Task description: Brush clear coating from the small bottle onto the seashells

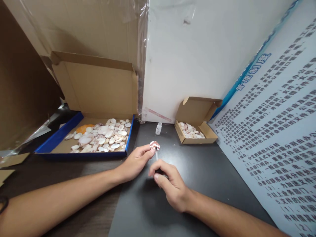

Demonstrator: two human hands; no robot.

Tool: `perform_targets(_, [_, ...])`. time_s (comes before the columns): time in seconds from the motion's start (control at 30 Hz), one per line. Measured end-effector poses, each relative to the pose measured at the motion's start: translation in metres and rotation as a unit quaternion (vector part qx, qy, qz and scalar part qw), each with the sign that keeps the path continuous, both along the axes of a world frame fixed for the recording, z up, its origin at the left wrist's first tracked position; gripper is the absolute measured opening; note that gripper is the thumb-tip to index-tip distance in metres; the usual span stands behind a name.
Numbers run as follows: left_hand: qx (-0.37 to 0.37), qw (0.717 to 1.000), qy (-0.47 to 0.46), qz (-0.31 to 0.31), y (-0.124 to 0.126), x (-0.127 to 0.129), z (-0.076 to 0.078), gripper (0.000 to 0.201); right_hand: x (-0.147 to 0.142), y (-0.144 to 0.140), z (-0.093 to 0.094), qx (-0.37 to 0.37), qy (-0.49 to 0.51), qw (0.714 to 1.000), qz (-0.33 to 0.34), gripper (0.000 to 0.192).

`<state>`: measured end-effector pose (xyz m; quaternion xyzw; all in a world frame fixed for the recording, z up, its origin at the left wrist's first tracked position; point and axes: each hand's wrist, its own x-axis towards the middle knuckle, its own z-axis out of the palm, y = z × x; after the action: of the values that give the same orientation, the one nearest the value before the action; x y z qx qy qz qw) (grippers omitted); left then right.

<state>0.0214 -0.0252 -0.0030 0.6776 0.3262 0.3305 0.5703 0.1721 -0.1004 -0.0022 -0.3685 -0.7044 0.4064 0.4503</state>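
Left hand (134, 162) pinches a small red-patterned white shell (154, 145), presenting it upright; right hand (170, 184) grips what is probably a thin white applicator stick (157, 155), tip touching the shell.

Soft even light, sharp centre, bowed edges.

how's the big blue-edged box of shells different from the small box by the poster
The blue-edged box is wide and shallow; the small box is compact. The blue-edged box holds many spread shells plus an orange piece; the small box holds a small heap. Both are open cardboard with lids raised.
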Motion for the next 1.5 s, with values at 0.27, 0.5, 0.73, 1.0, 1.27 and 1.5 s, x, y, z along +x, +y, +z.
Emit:
perform_targets(0.27, [-0.008, 1.000, -0.018, -0.009, 0.000, 0.001, 0.002, 0.027, 0.004, 0.005, -0.012, -0.041, 0.053, 0.997, -0.048, 0.011])
perform_targets(0.5, [0.002, 1.000, -0.001, -0.003, -0.001, 0.001, 0.002, 0.029, 0.002, 0.000, -0.003, -0.008, 0.013, 1.000, 0.000, 0.011])
perform_targets(0.73, [0.013, 1.000, -0.003, -0.005, -0.001, 0.001, 0.002, 0.028, 0.003, 0.000, -0.005, -0.015, 0.010, 1.000, 0.002, 0.011])
perform_targets(1.0, [0.008, 1.000, -0.001, -0.006, -0.001, 0.001, 0.002, 0.029, 0.004, 0.000, -0.004, -0.015, 0.021, 1.000, -0.012, 0.011])
perform_targets(1.27, [0.007, 1.000, -0.006, -0.005, -0.001, 0.001, 0.002, 0.030, 0.005, 0.001, 0.003, -0.020, 0.029, 0.999, -0.023, 0.011])
perform_targets(1.5, [0.008, 1.000, 0.000, -0.006, 0.000, 0.001, 0.001, 0.031, 0.005, 0.002, 0.006, -0.040, 0.055, 0.995, -0.067, 0.013])
